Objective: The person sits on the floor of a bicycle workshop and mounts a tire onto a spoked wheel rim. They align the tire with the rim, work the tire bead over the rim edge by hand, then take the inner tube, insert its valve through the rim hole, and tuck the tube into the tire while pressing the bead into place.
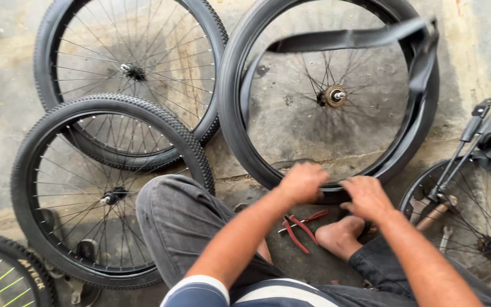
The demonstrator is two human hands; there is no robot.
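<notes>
Black spoked bicycle wheel (268, 153), tube (342, 38) hanging loose: left hand (301, 182) and right hand (366, 196) gripped its near rim. Seating step underway, apparently; next needs steady thumb pressure.

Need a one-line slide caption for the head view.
Both hands, left hand and right hand, grip the near rim of a bicycle wheel with its inner tube pulled loose.

The person wears dark grey trousers (180, 224), creased over the bent knee, and a navy shirt (245, 293) with broad white stripes and short sleeves. The forearms, the left hand (302, 182) and the right hand (366, 197) are uncovered. One foot (341, 236) is bare.
</notes>
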